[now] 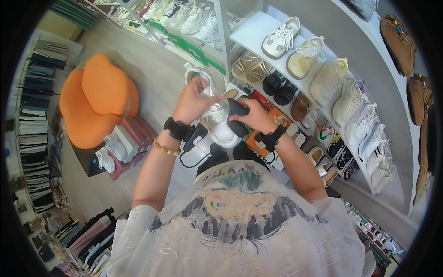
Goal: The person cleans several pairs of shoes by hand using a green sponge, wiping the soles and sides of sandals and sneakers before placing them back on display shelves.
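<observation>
A white lace-up sneaker [221,126] is before me, its toe pointing towards my body and its opening away. My left hand [196,100] is at the sneaker's collar, fingers in the opening and thumb over the tongue; the fingertips are partly hidden. My right hand [252,116] grips a dark, rounded object [237,117], seemingly a brush or pad, beside the sneaker's right side. Its exact kind cannot be told.
At the right, a white shelf [247,33] bears several pale sneakers, with sandals and other shoes below. An orange chair [104,86] stands at the left, near pink shoeboxes [136,130] and a pair of white sneakers [116,147]. Clothes [34,138] hang at the far left.
</observation>
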`<state>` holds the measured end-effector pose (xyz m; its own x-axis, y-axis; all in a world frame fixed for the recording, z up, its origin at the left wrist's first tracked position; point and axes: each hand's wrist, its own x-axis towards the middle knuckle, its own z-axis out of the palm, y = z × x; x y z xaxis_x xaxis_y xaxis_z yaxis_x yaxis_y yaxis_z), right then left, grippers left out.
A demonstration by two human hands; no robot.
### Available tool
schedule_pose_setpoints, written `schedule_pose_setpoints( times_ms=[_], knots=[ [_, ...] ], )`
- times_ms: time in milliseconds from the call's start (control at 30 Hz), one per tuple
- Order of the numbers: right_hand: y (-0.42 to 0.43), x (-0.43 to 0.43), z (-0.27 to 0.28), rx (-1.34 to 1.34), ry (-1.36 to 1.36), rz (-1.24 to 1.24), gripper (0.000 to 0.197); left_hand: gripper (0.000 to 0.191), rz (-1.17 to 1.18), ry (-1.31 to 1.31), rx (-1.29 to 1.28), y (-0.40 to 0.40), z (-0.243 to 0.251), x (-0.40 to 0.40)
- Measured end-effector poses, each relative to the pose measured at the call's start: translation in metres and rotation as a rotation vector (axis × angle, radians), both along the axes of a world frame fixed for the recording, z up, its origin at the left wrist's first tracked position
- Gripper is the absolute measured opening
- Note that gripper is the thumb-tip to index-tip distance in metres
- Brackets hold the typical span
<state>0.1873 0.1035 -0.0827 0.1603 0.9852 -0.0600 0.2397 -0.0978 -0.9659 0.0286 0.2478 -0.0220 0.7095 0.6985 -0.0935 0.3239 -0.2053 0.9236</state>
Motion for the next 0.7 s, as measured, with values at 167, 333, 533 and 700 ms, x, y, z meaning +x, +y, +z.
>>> schedule_pose_setpoints(
  times_ms=[167,333,533,700],
  knots=[
    [-0.002,0.007,-0.001,-0.008,-0.022,-0.088,0.047,0.037,-0.02,0.112,0.138,0.005,0.001,-0.008],
    [0.002,0.029,0.029,0.152,0.403,-0.359,0.034,0.03,0.037,0.273,-0.012,-0.011,0.029,-0.014],
    [0.045,0.013,0.015,0.283,0.006,-0.3,0.032,0.032,-0.107,0.148,-0.044,-0.019,-0.004,-0.013],
    [0.034,-0.005,0.01,0.308,-0.111,-0.148,0.04,0.029,0.035,0.054,-0.047,-0.021,-0.037,-0.019]
  ],
)
